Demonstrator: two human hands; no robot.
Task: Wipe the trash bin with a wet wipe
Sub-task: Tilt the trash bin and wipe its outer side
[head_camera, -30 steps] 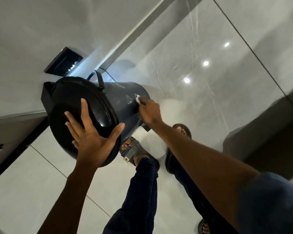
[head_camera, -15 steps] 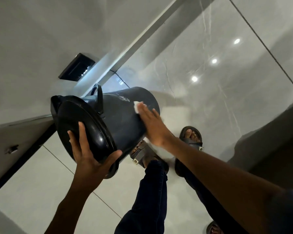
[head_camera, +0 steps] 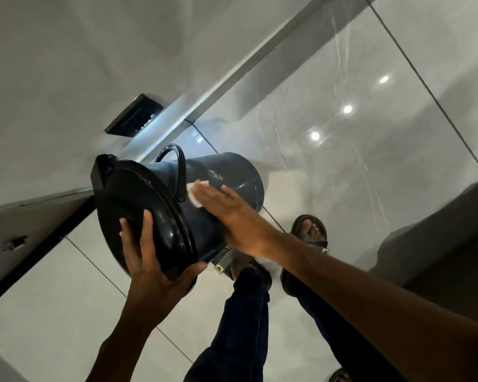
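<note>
Since before, right hand (head_camera: 232,213) slid toward lid (head_camera: 141,213), flat, pressing the mostly hidden wipe (head_camera: 195,191) on bin (head_camera: 232,175); left hand (head_camera: 152,260) grips the lid's rim.

— What do we have underfoot?

— We stand on a glossy pale tiled floor (head_camera: 356,166), crossed by thin dark grout lines and dotted with reflected ceiling lights.

— And directly on it?

— Our two sandalled feet: one sandal (head_camera: 311,230) fully in view, the other sandal (head_camera: 226,264) just beside it, partly hidden. Beyond them, a grey skirting strip (head_camera: 232,75) meets the floor.
</note>
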